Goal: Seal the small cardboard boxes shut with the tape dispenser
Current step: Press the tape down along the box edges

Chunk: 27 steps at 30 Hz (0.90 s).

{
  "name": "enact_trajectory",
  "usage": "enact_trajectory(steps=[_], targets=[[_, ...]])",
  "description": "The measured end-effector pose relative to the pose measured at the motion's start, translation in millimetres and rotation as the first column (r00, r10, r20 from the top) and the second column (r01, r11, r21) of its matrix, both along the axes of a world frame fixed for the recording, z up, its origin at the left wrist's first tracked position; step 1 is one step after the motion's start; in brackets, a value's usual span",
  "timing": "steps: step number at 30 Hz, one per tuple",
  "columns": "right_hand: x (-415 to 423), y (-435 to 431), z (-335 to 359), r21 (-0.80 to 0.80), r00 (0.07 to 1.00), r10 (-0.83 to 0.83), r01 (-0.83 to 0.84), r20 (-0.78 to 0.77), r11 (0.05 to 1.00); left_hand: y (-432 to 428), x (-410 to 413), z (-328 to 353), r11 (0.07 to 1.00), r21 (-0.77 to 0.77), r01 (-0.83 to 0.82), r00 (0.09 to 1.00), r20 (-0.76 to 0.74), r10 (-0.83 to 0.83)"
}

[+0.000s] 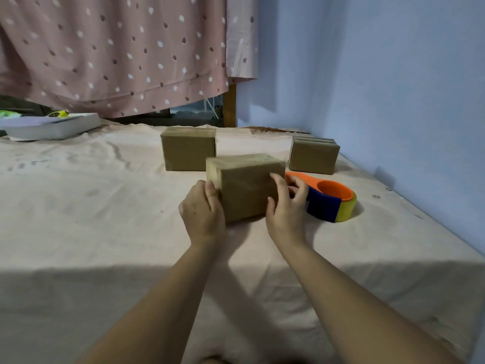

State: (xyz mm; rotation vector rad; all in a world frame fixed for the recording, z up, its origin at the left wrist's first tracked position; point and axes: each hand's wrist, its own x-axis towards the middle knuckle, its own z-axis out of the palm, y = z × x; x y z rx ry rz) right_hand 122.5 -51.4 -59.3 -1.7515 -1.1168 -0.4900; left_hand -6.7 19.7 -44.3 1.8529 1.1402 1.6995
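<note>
A: Two hands on one box. The left hand has its thumb up along the near left corner of the near box, the other fingers curled round the left end and mostly hidden behind it.

B: And the right?

A: The right hand is spread loosely, thumb on the box's front face, forefinger lying over its top right edge. The remaining fingers are bent and apart, in front of the dispenser; whether they touch it I cannot tell. It grips nothing fully.

B: Where does the box sit?

A: On the pale sheet, turned a little askew, its top glossy with tape.

B: The dispenser?

A: The dispenser, orange, blue and yellow, lies on the sheet just right of that box, partly behind the right hand.

B: Other boxes?

A: The middle box stands behind the near one, slightly left. The far box stands near the blue wall. A spotted pink curtain hangs behind, and a white book lies at far left.
</note>
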Motion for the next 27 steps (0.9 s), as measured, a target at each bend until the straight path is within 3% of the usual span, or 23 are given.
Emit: enact_trajectory(steps=[3,7,11,15,19,23,25,27], targets=[[2,0,-1,-0.137,0.996,-0.053,0.062,0.067,0.989,-3,7,-3,0.992,0.121,0.042,0.987,-0.158,-0.023],[-1,-4,4,-0.206,0.995,0.103,-0.102,-0.007,0.973,-1,8,-7,0.998,-0.012,0.055,0.998,-0.043,-0.055],[-1,-7,7,-0.224,0.98,0.184,-0.197,-0.078,0.954,0,4,-8,0.934,-0.211,0.289,0.957,0.057,-0.283],[-1,-7,7,-0.241,0.982,0.155,-0.176,-0.105,0.954,1,8,-10,0.946,-0.141,0.293,0.954,-0.014,-0.298],[-2,-5,9,-0.208,0.995,0.062,-0.076,-0.073,0.975,-5,9,-7,0.954,-0.061,0.293,0.945,-0.136,-0.299],[-7,-6,12,-0.082,0.966,0.116,-0.138,-0.23,0.987,-10,10,-6,0.954,-0.055,0.294,0.924,-0.24,-0.299],[-5,-10,16,0.087,0.98,0.116,-0.103,-0.16,0.991,-9,11,-7,0.943,-0.104,0.316,0.92,-0.21,-0.332],[9,-17,29,0.123,0.997,-0.027,0.036,-0.07,0.992,-5,12,-6,0.927,-0.209,0.31,0.925,-0.16,-0.345]])
